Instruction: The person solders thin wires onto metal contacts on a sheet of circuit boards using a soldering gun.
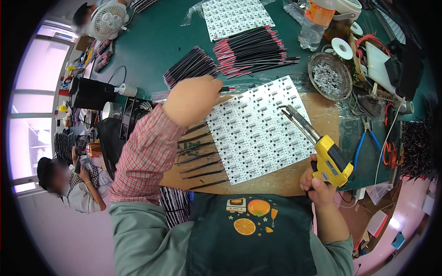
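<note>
Right hand (317, 181) gripping yellow soldering iron (322, 149) at lower right, tip hovering over white circuit panel (258, 129), left hand (191, 99) pinching a wire (228, 89) at frame centre.

left arm: raised, bent at the elbow, in a checked sleeve
left hand (192, 100): curled, knuckles up
right hand (317, 183): fisted, low, forearm bare

A green-topped table (152, 41) stands beside bright windows (32, 78) on the left.

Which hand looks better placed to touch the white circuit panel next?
Right, probably. The right hand holds the soldering gun with its tip over the panel; the left hand is raised by the wires.
</note>
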Available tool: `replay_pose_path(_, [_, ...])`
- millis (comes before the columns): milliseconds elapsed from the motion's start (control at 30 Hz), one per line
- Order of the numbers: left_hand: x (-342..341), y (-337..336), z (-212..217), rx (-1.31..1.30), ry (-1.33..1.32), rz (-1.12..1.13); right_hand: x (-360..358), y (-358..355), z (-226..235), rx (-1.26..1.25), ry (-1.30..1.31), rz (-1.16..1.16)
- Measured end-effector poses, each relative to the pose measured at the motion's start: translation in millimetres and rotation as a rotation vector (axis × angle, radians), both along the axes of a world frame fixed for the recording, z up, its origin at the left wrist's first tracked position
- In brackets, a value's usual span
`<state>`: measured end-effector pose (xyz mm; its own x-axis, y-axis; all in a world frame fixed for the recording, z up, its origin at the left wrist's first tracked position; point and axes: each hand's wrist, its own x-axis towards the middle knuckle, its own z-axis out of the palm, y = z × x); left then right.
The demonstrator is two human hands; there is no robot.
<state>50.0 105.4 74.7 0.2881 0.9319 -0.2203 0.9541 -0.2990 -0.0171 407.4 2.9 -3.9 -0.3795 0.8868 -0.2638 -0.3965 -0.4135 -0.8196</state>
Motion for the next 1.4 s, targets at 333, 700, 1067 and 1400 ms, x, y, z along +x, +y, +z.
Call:
replay_pose_path(333, [-22.5,-55.2,-19.1,-0.007,-0.718,0.478,-3.8,2.7,7.4,0.041,-0.167,0.123])
replay_pose_path(700, [-24.1,-83.3,-52.6,0.392,-0.462,0.135,-50.1,42.7,76.5,0.024,-0.309,0.310])
replay_pose_path(1067, [-25.4,-83.8,-72.9,0.471,-0.494,0.103,-85.9,36.4,25.5,-0.040,-0.208,0.335])
replay_pose_path(1400, [-24.9,-82.5,-71.9,0.463,-0.488,0.108,-83.0,35.1,11.0,0.097,-0.338,0.386])
